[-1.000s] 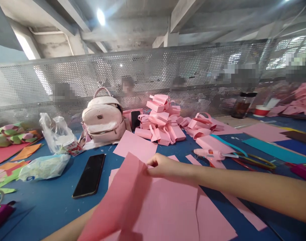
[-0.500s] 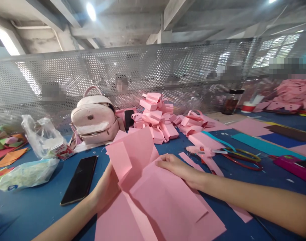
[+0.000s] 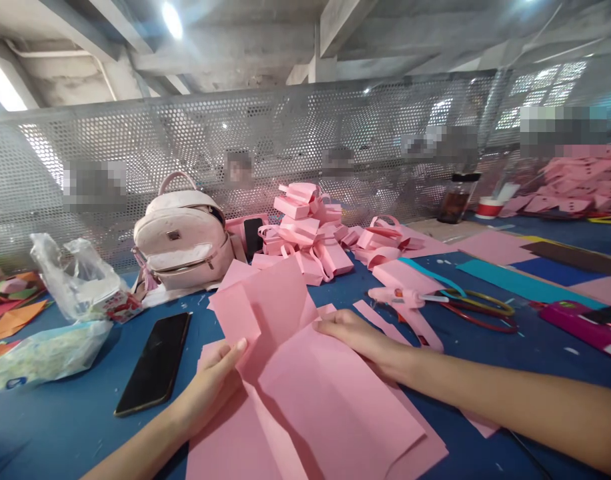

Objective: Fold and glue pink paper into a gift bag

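Observation:
A creased pink paper (image 3: 335,393) stands partly folded between my hands, its upper flaps raised and bent. My left hand (image 3: 213,383) grips its left side, with the thumb on the small folded flap. On the right, my right hand (image 3: 358,337) pinches the upper right edge between thumb and fingers. More pink sheets lie flat beneath the folded one. Just right of my right hand is a pink glue gun (image 3: 403,300) on the blue table (image 3: 85,427).
A black phone (image 3: 155,363) lies to the left, near plastic bags (image 3: 53,353). Behind are a pale backpack (image 3: 180,240) and a pile of small pink paper bags (image 3: 305,230). Scissors (image 3: 485,310), coloured strips and a magenta tool (image 3: 580,327) lie right.
My left thumb has come into view over the paper's left flap, where the hand was mostly behind it. The view has shifted slightly; my right hand keeps its hold.

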`<state>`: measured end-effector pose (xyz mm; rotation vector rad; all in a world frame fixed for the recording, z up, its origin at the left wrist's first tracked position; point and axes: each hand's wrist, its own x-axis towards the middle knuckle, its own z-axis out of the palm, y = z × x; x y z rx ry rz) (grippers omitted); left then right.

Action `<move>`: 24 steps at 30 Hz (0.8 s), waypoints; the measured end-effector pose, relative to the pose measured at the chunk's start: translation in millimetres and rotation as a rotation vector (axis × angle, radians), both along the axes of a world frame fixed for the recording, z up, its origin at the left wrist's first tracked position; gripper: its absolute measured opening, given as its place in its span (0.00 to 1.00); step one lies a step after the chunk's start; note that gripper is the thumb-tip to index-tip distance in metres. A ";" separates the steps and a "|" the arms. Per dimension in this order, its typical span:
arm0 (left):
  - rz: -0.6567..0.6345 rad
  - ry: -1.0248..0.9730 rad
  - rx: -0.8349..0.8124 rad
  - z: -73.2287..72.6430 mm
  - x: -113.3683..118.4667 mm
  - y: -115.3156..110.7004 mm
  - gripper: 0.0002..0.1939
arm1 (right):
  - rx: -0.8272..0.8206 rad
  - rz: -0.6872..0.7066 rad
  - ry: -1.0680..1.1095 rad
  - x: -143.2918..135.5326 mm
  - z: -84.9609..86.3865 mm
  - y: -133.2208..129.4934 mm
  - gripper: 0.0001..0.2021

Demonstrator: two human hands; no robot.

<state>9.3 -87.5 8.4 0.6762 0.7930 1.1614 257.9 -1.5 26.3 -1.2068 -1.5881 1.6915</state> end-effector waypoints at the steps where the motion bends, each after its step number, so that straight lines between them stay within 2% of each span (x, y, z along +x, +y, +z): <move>1: 0.010 -0.004 -0.023 -0.1 1.0 0.0 0.08 | 0.015 -0.001 -0.008 0.0 -0.3 -0.3 0.17; 5: 0.050 0.004 -0.031 1.2 2.1 1.8 0.10 | 0.121 -0.027 -0.022 3.2 1.2 -0.7 0.20; 8: 0.112 0.018 -0.043 1.6 -1.4 4.5 0.10 | 0.233 -0.019 -0.006 9.8 3.6 -1.6 0.18; 12: 0.084 -0.011 -0.035 -0.2 -4.8 6.6 0.08 | 0.604 0.059 -0.035 19.7 5.6 -5.7 0.14; 14: 0.036 -0.013 -0.026 -0.1 -3.8 5.9 0.10 | 0.725 0.118 -0.089 21.9 5.8 -7.2 0.10; 19: -0.045 0.004 -0.014 5.1 2.4 0.6 0.18 | 0.791 0.174 -0.099 19.6 3.1 -2.6 0.08; 24: -0.063 0.004 -0.009 4.5 4.6 -2.6 0.18 | 0.778 0.271 -0.078 19.8 1.9 4.5 0.10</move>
